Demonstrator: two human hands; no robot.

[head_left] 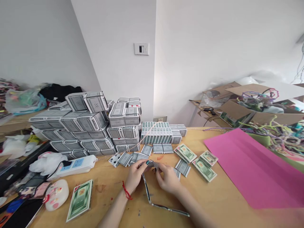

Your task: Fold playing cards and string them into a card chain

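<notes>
My left hand (136,174), with a red string bracelet at the wrist, pinches a grey-backed playing card (151,163) near the middle of the table. My right hand (168,178) grips the other end of it; how the cards join between the fingers is partly hidden. A narrow zigzag strip (148,193), seen edge-on and looking like linked folded cards, runs from my left hand down to the table under my right forearm. Loose playing cards (125,159) lie just beyond my hands, one face up with spades (114,160). More loose cards (182,167) lie beside my right hand.
Stacked blocks of folded cards (83,122) rise behind at left, beside a row of card packs (156,133). Green card boxes (204,169) and a pink sheet (251,167) lie right; another green box (80,200) and a power strip (77,166) lie left.
</notes>
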